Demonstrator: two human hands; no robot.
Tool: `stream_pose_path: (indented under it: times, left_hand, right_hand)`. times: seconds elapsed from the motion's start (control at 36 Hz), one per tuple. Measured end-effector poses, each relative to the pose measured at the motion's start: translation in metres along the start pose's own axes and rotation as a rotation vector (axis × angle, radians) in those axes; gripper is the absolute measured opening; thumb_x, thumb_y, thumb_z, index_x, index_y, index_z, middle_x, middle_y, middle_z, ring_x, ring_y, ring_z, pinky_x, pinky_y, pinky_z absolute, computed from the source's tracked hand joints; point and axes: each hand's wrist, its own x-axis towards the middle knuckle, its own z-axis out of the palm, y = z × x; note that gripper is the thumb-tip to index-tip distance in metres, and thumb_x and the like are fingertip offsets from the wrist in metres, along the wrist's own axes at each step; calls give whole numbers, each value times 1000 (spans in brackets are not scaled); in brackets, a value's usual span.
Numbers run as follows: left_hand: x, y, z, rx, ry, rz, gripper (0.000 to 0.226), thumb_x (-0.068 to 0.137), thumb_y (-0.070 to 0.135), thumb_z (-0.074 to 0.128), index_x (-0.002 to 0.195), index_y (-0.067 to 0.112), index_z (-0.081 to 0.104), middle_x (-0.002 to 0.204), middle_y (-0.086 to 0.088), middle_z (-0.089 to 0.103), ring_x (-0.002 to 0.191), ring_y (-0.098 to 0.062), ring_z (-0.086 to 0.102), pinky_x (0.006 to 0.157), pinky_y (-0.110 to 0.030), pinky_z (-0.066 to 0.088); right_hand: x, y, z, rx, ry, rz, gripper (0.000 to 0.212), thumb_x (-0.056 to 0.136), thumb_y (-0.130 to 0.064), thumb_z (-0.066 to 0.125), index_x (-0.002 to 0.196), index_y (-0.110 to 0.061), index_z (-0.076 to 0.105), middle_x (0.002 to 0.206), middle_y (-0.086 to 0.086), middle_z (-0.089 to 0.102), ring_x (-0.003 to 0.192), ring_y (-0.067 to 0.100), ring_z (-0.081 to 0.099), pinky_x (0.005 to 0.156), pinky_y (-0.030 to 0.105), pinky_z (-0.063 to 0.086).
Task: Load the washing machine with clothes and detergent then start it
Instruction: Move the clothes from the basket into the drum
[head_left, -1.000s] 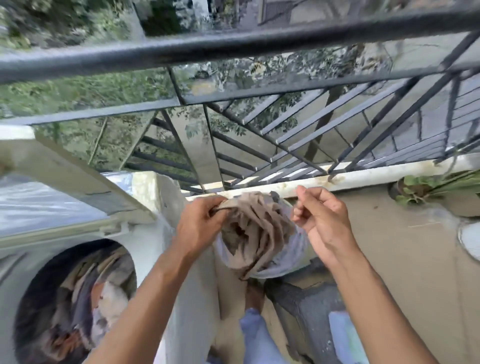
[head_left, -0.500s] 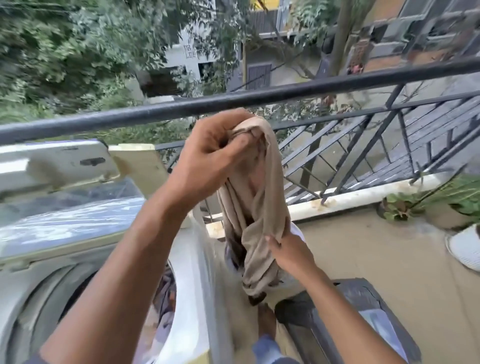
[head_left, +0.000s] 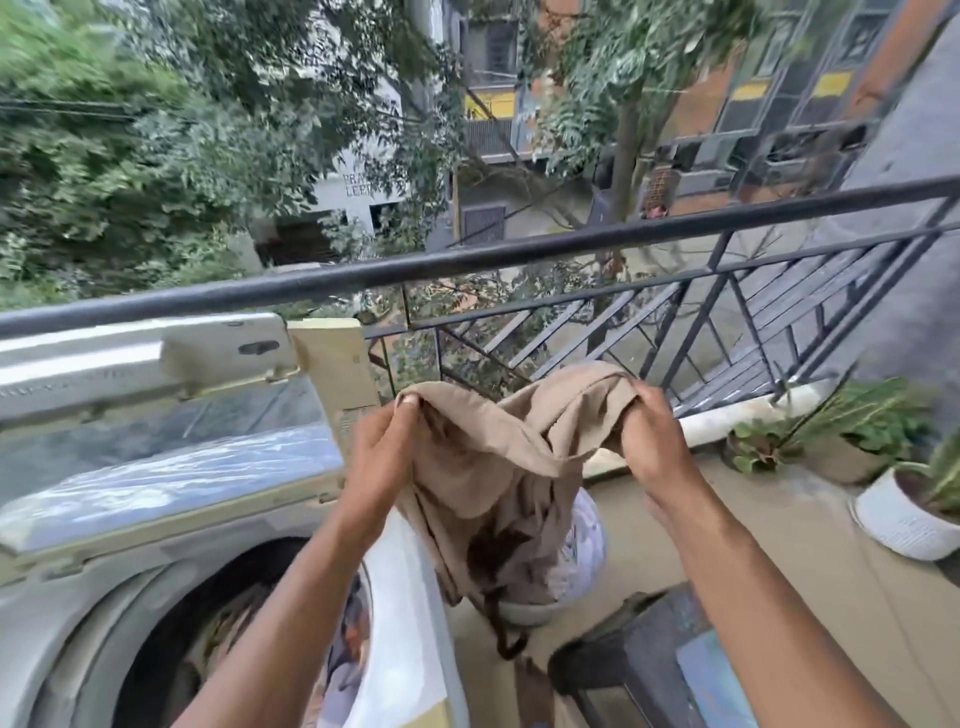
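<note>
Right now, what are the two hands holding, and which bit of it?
A tan garment. The left hand pinches its top edge at one end, the right hand grips the other end, and the rest hangs down.

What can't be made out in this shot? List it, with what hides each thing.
- Washing machine drum contents, head view: the left forearm and the open door cover most of the opening; the clothes inside are blurred.
- Lower part of the beige garment that the left hand and right hand hold: folded on itself.
- Detergent: none identifiable.
- Machine controls: not identifiable.
</note>
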Motion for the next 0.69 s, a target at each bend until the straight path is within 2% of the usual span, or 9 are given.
stream_pose_path:
  times: [0.08, 0.17, 0.22, 0.33, 0.39, 0.44, 0.56, 0.64, 0.69]
  left_hand:
    - [-17, 0, 3, -139, -253, -11, 15, 103, 33, 66, 108, 23, 75, 101, 5, 80, 94, -9, 72, 79, -23, 57]
    - [-29, -4, 12, -187, -430, -9, 54, 88, 14, 82, 137, 21, 60, 127, 5, 75, 118, -7, 70, 92, -21, 57]
    - [-27, -10, 21, -72, -420, 53, 67, 85, 12, 87, 144, 17, 54, 135, 4, 71, 127, -10, 65, 101, -27, 55]
    - [-19, -11, 36, 127, -238, 149, 35, 82, 22, 72, 117, 27, 75, 113, 9, 79, 109, -16, 72, 88, -54, 62]
    - [-14, -7, 40, 108, -161, 161, 24, 86, 15, 71, 104, 29, 79, 100, 11, 80, 92, -7, 70, 78, -50, 64]
    - [-11, 1, 42, 38, -105, 146, 27, 89, 7, 71, 94, 32, 80, 89, 9, 79, 79, -6, 65, 67, -44, 61]
    - [0, 22, 43, -82, -20, 190, 13, 85, 14, 71, 93, 17, 80, 96, -10, 81, 84, -14, 67, 73, -51, 63]
    - [7, 42, 48, -109, -30, 242, 12, 88, 15, 70, 91, 4, 75, 93, -18, 79, 83, -21, 68, 74, -59, 61]
    - [8, 57, 55, -124, -33, 268, 13, 89, 14, 70, 90, 2, 75, 87, -11, 77, 82, -19, 69, 71, -53, 62]
  right_hand:
    - [-14, -22, 5, 152, -63, -131, 35, 108, -3, 38, 109, -6, 73, 101, 1, 78, 96, 12, 72, 84, 24, 57]
    - [-23, -28, 11, 187, -95, -230, 36, 110, -2, 34, 117, 0, 69, 112, 3, 76, 108, 15, 69, 95, 27, 53]
    - [-30, -33, 15, 164, -134, -272, 41, 109, 2, 30, 114, -7, 70, 108, -6, 78, 106, 9, 69, 93, 23, 52]
    - [-38, -44, 24, 114, -231, -289, 40, 109, 0, 31, 121, -1, 69, 112, -1, 77, 108, 10, 70, 91, 21, 52]
    - [-35, -41, 22, 114, -222, -263, 38, 110, -2, 33, 126, 2, 67, 114, 2, 75, 107, 8, 70, 90, 20, 52]
    - [-30, -33, 14, 85, -208, -247, 34, 107, -3, 41, 126, -10, 68, 118, -1, 74, 110, 6, 68, 93, 20, 50]
    - [-16, 12, -11, -217, -240, -183, 52, 82, -16, 57, 131, -35, 55, 122, -24, 62, 108, -18, 59, 98, 22, 52]
    - [-1, 58, -21, -466, -389, -72, 71, 77, -32, 81, 132, -55, 43, 123, -28, 59, 104, -11, 61, 86, 26, 54]
    - [8, 87, -20, -561, -509, 39, 81, 74, -42, 90, 140, -46, 43, 129, -24, 57, 112, -11, 56, 88, 18, 47]
